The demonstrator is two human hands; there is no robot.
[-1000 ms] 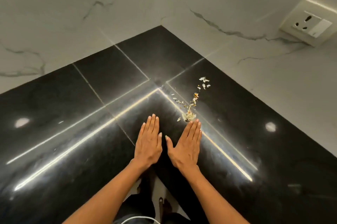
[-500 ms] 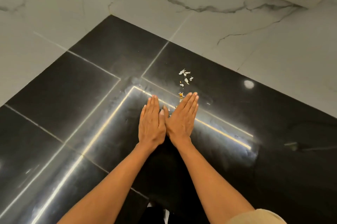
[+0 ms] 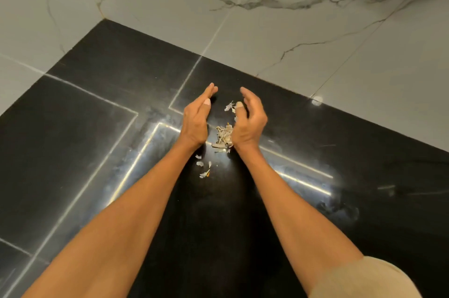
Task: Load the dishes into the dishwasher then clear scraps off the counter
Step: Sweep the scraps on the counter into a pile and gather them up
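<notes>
Both hands, left hand (image 3: 195,121) and right hand (image 3: 248,121), stand on edge, fingers relaxed, flanking pale dry food scraps (image 3: 223,137) on glossy black stone tabletop (image 3: 97,127); white marble wall (image 3: 267,35) behind.

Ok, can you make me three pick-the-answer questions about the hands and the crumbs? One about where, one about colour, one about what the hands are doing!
1. Where is the main pile of scraps?
A. between the two hands
B. on the wall
C. beside the wall socket

2. What colour is the counter?
A. white
B. black
C. red

3. How is the left hand held?
A. in a tight fist
B. flat, palm down on the counter
C. on edge, fingers straight, holding nothing

Answers:
1 A, the pile lies between the left hand and the right hand.
2 B, the glossy top is black below the pale marble wall.
3 C, it stands on its edge with straight fingers.
</notes>
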